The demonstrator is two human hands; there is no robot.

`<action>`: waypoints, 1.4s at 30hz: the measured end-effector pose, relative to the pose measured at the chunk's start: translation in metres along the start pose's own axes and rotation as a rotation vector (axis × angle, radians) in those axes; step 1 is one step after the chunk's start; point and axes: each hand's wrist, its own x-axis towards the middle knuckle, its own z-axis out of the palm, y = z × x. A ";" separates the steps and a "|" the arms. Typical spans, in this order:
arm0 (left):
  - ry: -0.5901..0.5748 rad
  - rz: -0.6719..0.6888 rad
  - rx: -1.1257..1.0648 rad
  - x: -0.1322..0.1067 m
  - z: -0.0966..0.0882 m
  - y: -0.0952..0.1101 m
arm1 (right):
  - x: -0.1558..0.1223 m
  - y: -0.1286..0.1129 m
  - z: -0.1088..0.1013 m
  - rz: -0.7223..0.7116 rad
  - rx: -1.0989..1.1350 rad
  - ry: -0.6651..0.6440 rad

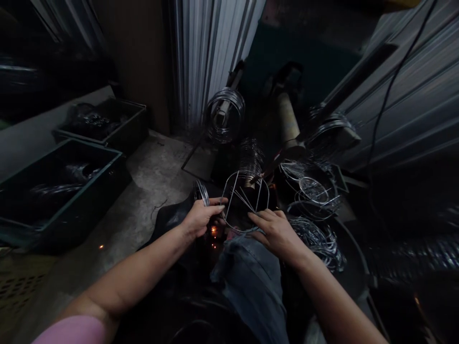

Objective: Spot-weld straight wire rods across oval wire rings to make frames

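Apparently, left hand pinching the wire frame, right hand with fingers spread across its rim.

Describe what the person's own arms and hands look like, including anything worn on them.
Both the left hand and the right hand are bare, with no gloves, and no ring or wristband can be made out. The left forearm is bare up to a pink short sleeve. The right forearm is bare too, its sleeve out of view.
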 end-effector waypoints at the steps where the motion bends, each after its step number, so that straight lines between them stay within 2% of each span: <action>1: 0.011 0.005 0.011 0.002 -0.001 -0.001 | 0.000 -0.001 0.002 0.004 -0.007 -0.001; 5: 0.027 0.033 0.035 0.000 0.001 -0.001 | 0.000 -0.001 0.004 -0.003 -0.005 0.014; 12: -0.005 0.034 0.021 -0.008 0.009 0.010 | -0.003 0.007 -0.004 -0.022 0.076 0.022; 19: -0.007 0.023 -0.007 -0.003 0.007 0.003 | 0.000 0.009 -0.005 -0.036 0.097 0.040; 23: 0.017 0.004 -0.006 -0.005 0.007 0.001 | -0.006 -0.001 -0.009 -0.046 0.085 0.089; 27: 0.040 0.066 0.078 -0.011 0.003 -0.005 | -0.018 -0.018 -0.021 -0.083 0.090 0.193; 31: -0.030 0.077 0.219 -0.022 -0.003 -0.009 | -0.019 -0.036 -0.026 -0.086 -0.007 0.254; 34: -0.191 0.037 0.355 -0.031 -0.005 -0.006 | -0.008 -0.050 -0.019 -0.104 -0.118 0.171; 38: -0.430 -0.038 0.464 -0.038 -0.004 -0.001 | 0.003 -0.062 -0.007 -0.091 -0.090 -0.074; 40: -0.422 -0.089 0.445 -0.036 -0.005 -0.002 | 0.000 -0.060 -0.005 -0.034 0.041 -0.151; 42: -0.296 -0.123 0.365 -0.030 -0.009 -0.006 | -0.010 -0.051 -0.005 0.071 0.253 -0.103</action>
